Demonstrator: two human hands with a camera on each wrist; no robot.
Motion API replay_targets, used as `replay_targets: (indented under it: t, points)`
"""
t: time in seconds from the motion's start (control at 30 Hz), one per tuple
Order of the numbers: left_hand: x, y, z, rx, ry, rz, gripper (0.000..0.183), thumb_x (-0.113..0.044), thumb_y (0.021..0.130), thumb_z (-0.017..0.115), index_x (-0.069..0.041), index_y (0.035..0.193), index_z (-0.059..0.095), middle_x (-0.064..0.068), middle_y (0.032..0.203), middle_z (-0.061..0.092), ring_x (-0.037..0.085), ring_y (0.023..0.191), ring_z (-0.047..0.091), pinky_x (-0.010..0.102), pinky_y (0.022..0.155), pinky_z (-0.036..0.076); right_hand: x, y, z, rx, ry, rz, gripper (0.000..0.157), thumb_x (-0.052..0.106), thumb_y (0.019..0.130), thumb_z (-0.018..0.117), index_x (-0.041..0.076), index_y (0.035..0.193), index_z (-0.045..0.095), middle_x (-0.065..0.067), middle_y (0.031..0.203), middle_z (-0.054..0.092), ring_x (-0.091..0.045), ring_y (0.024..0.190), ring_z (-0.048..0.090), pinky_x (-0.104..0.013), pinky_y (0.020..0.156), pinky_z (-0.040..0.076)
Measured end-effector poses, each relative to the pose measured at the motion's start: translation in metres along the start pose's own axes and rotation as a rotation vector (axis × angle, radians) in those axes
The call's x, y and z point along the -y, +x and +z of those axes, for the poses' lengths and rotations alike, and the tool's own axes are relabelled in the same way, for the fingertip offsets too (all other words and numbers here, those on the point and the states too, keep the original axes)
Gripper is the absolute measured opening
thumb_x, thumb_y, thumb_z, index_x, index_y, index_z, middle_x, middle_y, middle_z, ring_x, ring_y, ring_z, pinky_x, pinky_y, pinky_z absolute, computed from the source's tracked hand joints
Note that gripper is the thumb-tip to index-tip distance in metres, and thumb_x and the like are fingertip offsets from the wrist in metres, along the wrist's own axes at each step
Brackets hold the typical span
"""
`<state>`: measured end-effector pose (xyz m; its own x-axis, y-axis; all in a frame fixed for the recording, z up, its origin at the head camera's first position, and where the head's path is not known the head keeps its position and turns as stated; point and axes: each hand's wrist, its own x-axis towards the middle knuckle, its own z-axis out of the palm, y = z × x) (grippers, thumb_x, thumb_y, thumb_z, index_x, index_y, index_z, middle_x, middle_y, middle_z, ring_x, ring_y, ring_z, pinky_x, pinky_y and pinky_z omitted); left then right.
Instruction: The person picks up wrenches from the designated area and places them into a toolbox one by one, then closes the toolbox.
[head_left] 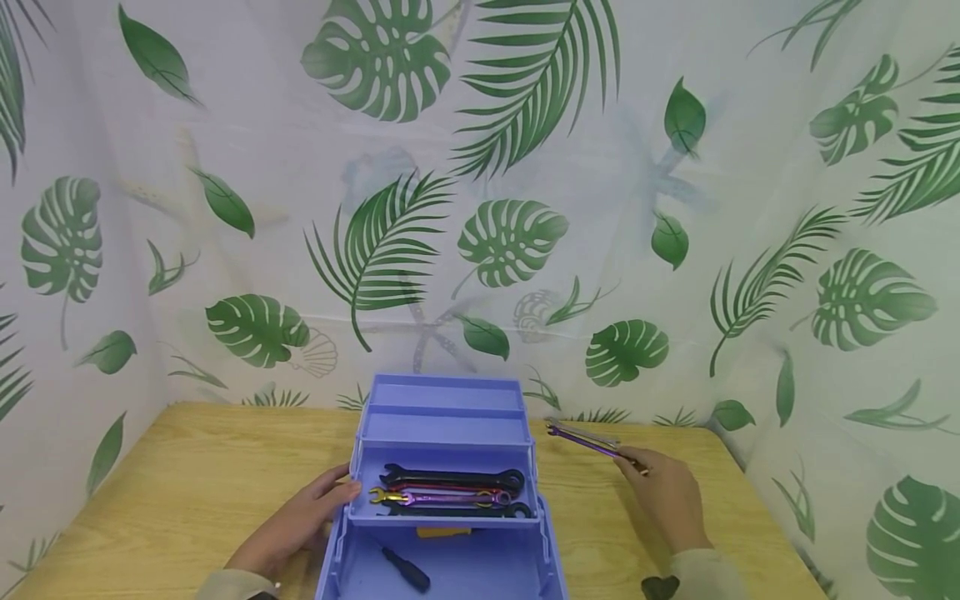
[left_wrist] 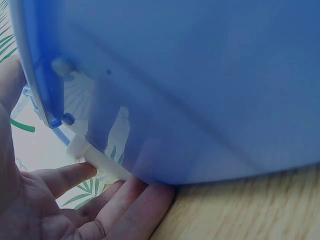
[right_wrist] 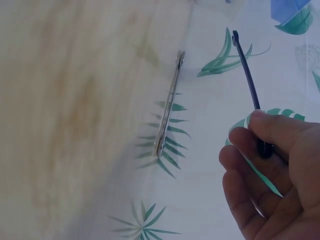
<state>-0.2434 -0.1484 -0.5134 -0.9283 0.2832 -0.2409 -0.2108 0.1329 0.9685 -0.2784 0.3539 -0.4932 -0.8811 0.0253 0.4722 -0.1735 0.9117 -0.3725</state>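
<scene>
My right hand (head_left: pixel 667 492) pinches a purple wrench (head_left: pixel 581 440) near one end, to the right of the toolbox; it looks dark in the right wrist view (right_wrist: pixel 247 72). Just behind it, silver wrenches (right_wrist: pixel 169 107) lie at the back of the table. My left hand (head_left: pixel 300 517) rests against the left side of the blue toolbox (head_left: pixel 551 546), thumb at the rim of its raised tray (head_left: pixel 442 454). Several wrenches (head_left: pixel 450 479), black, red, gold and purple, lie in that tray. In the left wrist view the fingers (left_wrist: pixel 155 202) touch the box's side wall near the tabletop.
A dark-handled screwdriver (head_left: pixel 407 571) lies in the toolbox bottom, and a yellow thing (head_left: pixel 442 532) shows partly under the tray. The opened upper trays (head_left: pixel 450 396) lean back near the leaf-printed wall cloth (head_left: pixel 525 333). Wooden tabletop (head_left: pixel 225 458) extends on both sides.
</scene>
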Motion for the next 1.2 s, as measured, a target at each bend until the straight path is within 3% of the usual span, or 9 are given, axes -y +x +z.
replay_targets:
  t: [0.4,0.6,0.77,1.0,1.2]
  points:
    - [0.0,0.001,0.001,0.009,-0.011,0.004,0.079,-0.046,0.105,0.054,0.001,0.161,0.023,0.035,0.148,0.046,0.04,0.113,0.067,0.057,0.083,0.061,0.007,-0.002,-0.001,-0.017,0.043,-0.052,0.017,0.019,0.092,0.079,0.012,0.107,0.082,-0.004,0.094,0.079,-0.023,0.078,0.075,-0.044,0.068,0.062]
    - [-0.005,0.002,0.004,-0.096,0.093,0.013,0.077,-0.048,0.101,0.061,-0.001,0.157,0.037,0.026,0.143,0.056,0.034,0.116,0.066,0.054,0.094,0.058,0.005,-0.004,0.001,-0.038,0.049,-0.07,0.017,0.019,0.091,0.08,0.01,0.106,0.082,-0.004,0.092,0.079,-0.022,0.076,0.074,-0.043,0.066,0.062]
    - [-0.006,0.002,0.003,-0.156,0.155,0.047,0.073,-0.043,0.1,0.065,-0.003,0.156,0.042,0.021,0.143,0.055,0.033,0.121,0.062,0.05,0.092,0.059,0.007,-0.003,-0.001,-0.02,0.059,-0.043,0.02,0.022,0.094,0.078,0.009,0.109,0.082,-0.005,0.093,0.079,-0.024,0.076,0.074,-0.044,0.066,0.061]
    - [-0.008,-0.004,0.001,-0.073,0.198,0.077,0.082,-0.039,0.097,0.068,-0.007,0.162,0.028,0.025,0.149,0.046,0.042,0.13,0.055,0.054,0.101,0.054,0.013,-0.002,-0.002,-0.018,0.068,-0.031,0.021,0.021,0.094,0.078,0.009,0.111,0.081,-0.006,0.094,0.079,-0.023,0.077,0.074,-0.043,0.067,0.061]
    - [-0.005,-0.004,0.001,-0.064,0.218,0.094,0.084,-0.038,0.097,0.069,-0.011,0.163,0.025,0.026,0.151,0.042,0.046,0.136,0.049,0.056,0.105,0.051,0.015,-0.002,-0.003,-0.039,0.076,-0.053,0.022,0.022,0.095,0.077,0.008,0.111,0.081,-0.005,0.093,0.079,-0.022,0.077,0.074,-0.044,0.067,0.061]
